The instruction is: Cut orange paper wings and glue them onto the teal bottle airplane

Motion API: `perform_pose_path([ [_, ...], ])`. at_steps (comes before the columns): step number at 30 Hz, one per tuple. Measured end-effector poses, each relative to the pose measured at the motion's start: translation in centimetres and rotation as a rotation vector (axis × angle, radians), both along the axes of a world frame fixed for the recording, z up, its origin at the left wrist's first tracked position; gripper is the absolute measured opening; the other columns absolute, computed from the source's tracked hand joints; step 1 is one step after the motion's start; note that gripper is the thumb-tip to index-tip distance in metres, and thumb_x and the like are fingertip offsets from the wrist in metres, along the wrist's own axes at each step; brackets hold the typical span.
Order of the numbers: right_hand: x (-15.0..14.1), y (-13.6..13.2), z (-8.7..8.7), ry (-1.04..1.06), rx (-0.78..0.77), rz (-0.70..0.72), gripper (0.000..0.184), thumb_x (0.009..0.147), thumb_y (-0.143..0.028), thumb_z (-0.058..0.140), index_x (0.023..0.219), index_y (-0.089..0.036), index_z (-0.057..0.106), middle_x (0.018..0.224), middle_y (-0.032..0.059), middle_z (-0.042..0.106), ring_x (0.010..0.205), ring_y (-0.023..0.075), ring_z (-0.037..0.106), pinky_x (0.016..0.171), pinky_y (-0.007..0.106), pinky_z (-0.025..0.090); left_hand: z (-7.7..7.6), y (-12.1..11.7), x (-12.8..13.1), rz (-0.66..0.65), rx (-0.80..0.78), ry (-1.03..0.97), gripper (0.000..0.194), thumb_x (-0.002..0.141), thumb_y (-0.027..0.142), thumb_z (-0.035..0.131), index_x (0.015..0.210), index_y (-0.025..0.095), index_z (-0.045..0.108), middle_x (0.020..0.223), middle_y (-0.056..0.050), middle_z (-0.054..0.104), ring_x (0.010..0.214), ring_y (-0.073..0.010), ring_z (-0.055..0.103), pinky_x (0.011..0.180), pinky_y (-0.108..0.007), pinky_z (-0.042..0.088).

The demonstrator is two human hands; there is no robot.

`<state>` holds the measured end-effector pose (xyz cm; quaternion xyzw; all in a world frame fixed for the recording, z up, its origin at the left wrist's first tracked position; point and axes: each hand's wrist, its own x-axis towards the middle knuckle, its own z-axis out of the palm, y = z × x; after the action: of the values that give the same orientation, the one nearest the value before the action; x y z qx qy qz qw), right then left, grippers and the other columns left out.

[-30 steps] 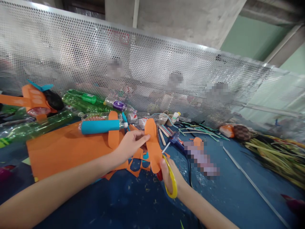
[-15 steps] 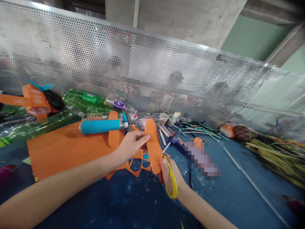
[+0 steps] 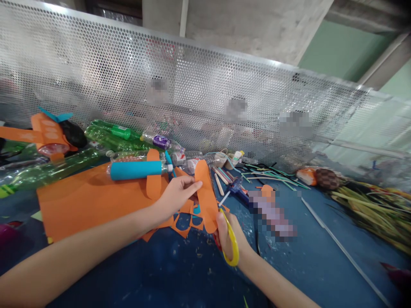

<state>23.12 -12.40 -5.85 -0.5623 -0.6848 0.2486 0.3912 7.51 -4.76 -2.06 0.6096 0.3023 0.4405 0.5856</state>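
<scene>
My left hand (image 3: 176, 194) pinches a long rounded orange foam strip (image 3: 205, 194) at its upper middle and holds it upright above the blue table (image 3: 180, 273). My right hand (image 3: 228, 234) grips yellow-handled scissors (image 3: 231, 244) whose blades meet the strip's lower end. Beneath the strip lie orange foam offcuts (image 3: 183, 222). Behind my left hand rests a bottle wrapped in teal foam (image 3: 135, 170) with an orange wing piece (image 3: 153, 179) across it.
A large orange foam sheet (image 3: 86, 199) lies at the left. Green and clear plastic bottles (image 3: 109, 134) and an orange bottle plane (image 3: 48, 134) line the perforated metal screen (image 3: 205, 94). A glue gun (image 3: 237, 188), sticks and straws (image 3: 272, 175) sit right of centre; plant stalks (image 3: 369, 209) at far right.
</scene>
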Motion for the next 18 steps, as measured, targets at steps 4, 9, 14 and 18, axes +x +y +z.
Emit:
perform_pose_path([
  [4,0.19,0.25,-0.15,-0.014,-0.010,-0.009,0.053,0.090,-0.054,0.023,0.048,-0.023,0.032,0.039,-0.0026,0.036,0.039,0.0106,0.033,0.039,0.025,0.026,-0.22,0.23,-0.02,0.003,-0.002,0.009,0.025,0.080,0.036,0.058,0.072,0.014,0.062,0.068,-0.004,0.066,0.061,-0.0153,0.063,0.061,-0.029,0.053],
  [9,0.25,0.53,-0.15,-0.027,0.015,-0.054,0.048,0.088,-0.055,0.027,0.053,-0.022,0.032,0.043,-0.0035,0.036,0.042,0.0106,0.034,0.041,0.024,0.026,-0.40,0.50,-0.05,0.002,0.005,0.008,0.024,0.080,0.037,0.057,0.073,0.014,0.063,0.067,-0.003,0.066,0.061,-0.0152,0.062,0.062,-0.029,0.051],
  [14,0.00,0.56,-0.22,0.029,-0.010,-0.075,0.046,0.088,-0.056,0.026,0.058,-0.022,0.033,0.048,-0.0045,0.033,0.044,0.0105,0.030,0.040,0.023,0.026,-0.67,0.66,-0.08,0.000,0.024,0.007,0.025,0.079,0.038,0.059,0.074,0.014,0.065,0.068,-0.003,0.066,0.059,-0.0144,0.061,0.060,-0.027,0.050],
  [18,-0.14,0.50,-0.47,0.113,-0.077,-0.080,0.046,0.086,-0.060,0.029,0.059,-0.023,0.032,0.044,-0.0065,0.030,0.037,0.0090,0.028,0.034,0.022,0.024,-0.78,0.68,-0.08,0.002,0.018,0.001,0.024,0.079,0.037,0.059,0.075,0.014,0.065,0.068,-0.003,0.066,0.061,-0.0148,0.062,0.061,-0.028,0.050],
])
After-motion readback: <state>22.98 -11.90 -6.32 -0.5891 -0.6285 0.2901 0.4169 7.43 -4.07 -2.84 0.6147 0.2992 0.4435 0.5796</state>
